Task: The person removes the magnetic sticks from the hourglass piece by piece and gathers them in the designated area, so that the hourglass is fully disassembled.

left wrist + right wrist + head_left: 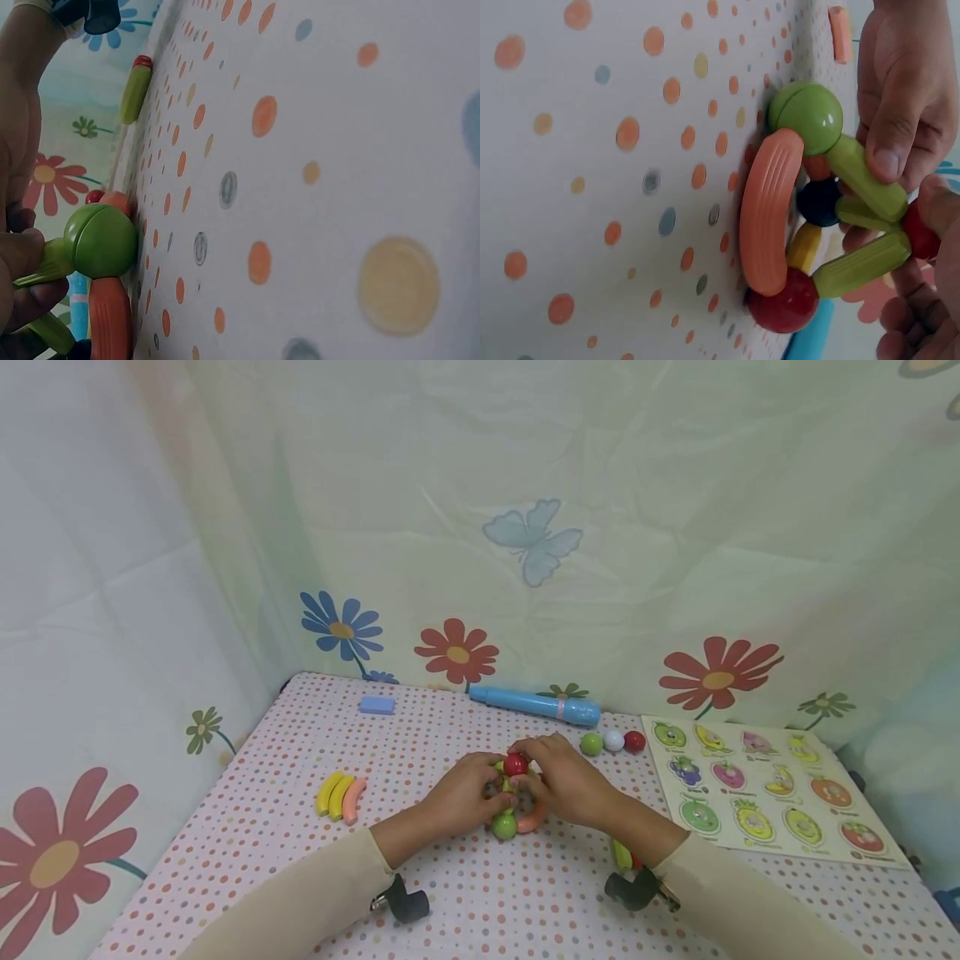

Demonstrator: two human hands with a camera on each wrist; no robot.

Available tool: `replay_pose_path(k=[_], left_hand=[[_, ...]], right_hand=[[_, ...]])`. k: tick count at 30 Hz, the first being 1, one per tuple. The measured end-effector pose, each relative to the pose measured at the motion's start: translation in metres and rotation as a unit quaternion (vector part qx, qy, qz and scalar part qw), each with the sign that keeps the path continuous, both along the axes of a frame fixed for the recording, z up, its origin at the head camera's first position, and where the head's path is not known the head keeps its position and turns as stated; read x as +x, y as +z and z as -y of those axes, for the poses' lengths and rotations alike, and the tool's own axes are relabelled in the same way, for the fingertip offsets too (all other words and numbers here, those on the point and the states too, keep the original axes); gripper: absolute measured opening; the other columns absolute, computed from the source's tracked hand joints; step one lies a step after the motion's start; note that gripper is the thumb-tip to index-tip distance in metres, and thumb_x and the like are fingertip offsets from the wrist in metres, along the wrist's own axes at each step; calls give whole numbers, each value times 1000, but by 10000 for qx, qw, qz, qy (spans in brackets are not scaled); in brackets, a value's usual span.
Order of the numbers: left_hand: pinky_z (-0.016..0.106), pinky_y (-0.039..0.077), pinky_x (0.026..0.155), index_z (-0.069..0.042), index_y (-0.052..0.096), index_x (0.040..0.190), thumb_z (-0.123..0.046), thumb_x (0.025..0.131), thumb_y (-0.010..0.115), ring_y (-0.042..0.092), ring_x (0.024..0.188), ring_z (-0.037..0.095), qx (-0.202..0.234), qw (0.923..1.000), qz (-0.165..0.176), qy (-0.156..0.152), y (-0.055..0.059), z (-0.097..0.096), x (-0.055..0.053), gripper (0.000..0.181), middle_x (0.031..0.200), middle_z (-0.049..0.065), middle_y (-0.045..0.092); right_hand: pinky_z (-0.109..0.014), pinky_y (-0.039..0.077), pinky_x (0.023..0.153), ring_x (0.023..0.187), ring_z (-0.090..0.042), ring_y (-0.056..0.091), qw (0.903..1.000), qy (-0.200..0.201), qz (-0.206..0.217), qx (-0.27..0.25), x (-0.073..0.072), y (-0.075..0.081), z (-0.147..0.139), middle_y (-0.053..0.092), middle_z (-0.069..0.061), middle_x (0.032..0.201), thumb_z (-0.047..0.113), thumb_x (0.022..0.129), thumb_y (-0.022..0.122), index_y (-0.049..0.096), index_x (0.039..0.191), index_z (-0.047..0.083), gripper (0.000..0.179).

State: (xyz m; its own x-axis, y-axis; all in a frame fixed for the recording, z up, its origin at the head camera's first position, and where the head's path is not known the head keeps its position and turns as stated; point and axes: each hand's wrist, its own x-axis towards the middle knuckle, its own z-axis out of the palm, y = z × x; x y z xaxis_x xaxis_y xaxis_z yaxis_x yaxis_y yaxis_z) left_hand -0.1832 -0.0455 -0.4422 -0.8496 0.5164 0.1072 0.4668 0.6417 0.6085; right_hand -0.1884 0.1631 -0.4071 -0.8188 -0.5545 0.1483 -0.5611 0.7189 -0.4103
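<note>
A frame of toy rods and balls stands on the table between the two hands. Its base joins a curved orange rod [769, 214], a green ball [806, 116], a lower red ball [784, 301], a dark blue ball [819, 202] and a curved yellow rod [804, 246]. Three green rods [864, 264] slant up from the base to a top red ball [515, 765]. My left hand [467, 789] pinches one green rod just above the green ball. From the other side, my right hand [568, 783] holds the top red ball between thumb and fingers.
Two yellow curved rods [330, 793] and an orange one [354, 800] lie to the left. At the back are a blue block [377, 705], a blue tube [536, 703] and three loose balls [613, 741]. A fruit picture board [787, 793] lies right; a green rod [622, 855] lies beneath the right forearm.
</note>
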Motion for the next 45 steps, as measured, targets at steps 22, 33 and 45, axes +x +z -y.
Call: replay_pose_path(k=[22,33,45], left_hand=[[40,43,110,-18,65,76,-27,96,75,49,136,25,34,10000,0,40,1,-2,1,24,141,9,59],[37,44,107,-18,68,74,-29,96,74,53,131,22,-13,10000,-27,79,2,-2,0,25,139,8,60],[43,38,114,-18,69,77,-30,98,72,44,142,27,-121,9997,188,140,4,-2,3,24,149,10,52]], right_hand=[[-31,55,79,90,-15,59,9985,-277,428,-192,5,9,8,66,-6,109,12,96,74,59,131,-1,40],[-28,58,80,105,-20,66,9932,-511,781,-696,10,9,9,62,-9,117,14,97,72,53,135,-1,45],[-44,59,83,102,-31,67,9922,-1076,266,-579,-1,12,-36,66,-13,119,15,92,78,53,139,1,55]])
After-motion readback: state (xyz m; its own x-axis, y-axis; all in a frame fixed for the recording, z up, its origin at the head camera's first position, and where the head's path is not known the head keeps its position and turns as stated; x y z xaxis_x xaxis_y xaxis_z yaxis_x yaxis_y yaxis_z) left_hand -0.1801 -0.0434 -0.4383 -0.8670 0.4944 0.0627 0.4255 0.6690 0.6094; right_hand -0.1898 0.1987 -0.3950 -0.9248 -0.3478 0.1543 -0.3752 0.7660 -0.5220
